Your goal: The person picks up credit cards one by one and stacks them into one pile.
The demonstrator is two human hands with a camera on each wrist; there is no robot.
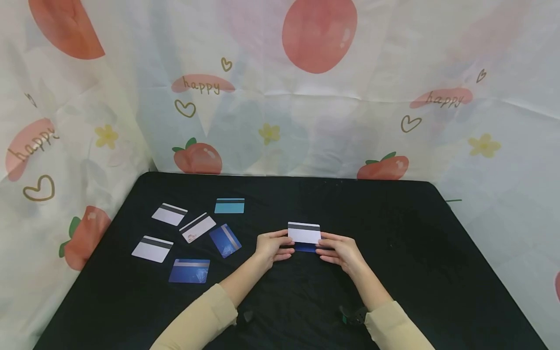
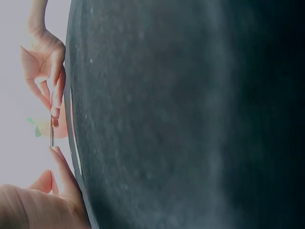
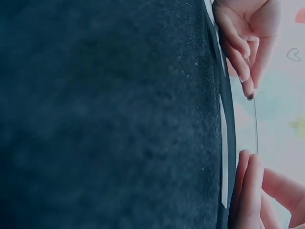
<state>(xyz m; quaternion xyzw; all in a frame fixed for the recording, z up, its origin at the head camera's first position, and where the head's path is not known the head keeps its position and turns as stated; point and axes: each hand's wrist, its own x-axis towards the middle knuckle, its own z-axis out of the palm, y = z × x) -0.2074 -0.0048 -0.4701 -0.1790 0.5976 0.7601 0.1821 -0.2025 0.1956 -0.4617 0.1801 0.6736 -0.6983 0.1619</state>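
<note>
A white card (image 1: 304, 233) with a dark magnetic stripe is held between both hands near the middle of the table. My left hand (image 1: 272, 247) pinches its left end between thumb and fingers, and my right hand (image 1: 342, 250) pinches the right end. Just below it in the head view shows part of a blue card (image 1: 305, 247), the rest hidden behind the white one. Both wrist views show the held card (image 2: 52, 131) edge-on as a thin line, raised off the table, with fingertips at each end.
Left of the hands, several cards lie scattered face down: a light-blue card (image 1: 229, 206), white striped cards (image 1: 169, 214), a white card with a reddish mark (image 1: 198, 227) and blue cards (image 1: 189, 271). A black cloth covers the table (image 1: 407, 243); a printed curtain (image 1: 332, 131) stands behind.
</note>
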